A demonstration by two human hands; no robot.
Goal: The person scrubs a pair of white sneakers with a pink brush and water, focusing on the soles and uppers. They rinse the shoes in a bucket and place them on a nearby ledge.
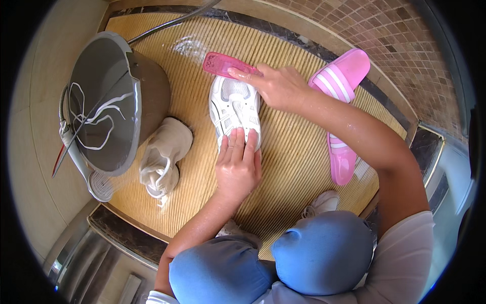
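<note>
A white sneaker with grey mesh panels lies on the ribbed floor, its toe pointing away from me. My left hand rests on its heel end, fingers spread over the upper. In my right hand is a pink plastic scrub brush, held against the sneaker's toe; its bristles are hidden underneath. Left of the sneaker lies a beige-white shoe with its opening towards me. White shoelaces hang in and over a grey bucket.
Pink slides with white stripes lie at the right. A shower head sprays water beside the bucket, and its metal hose runs behind. Foam marks the ribbed floor near the brush. A dark stone curb borders the far side.
</note>
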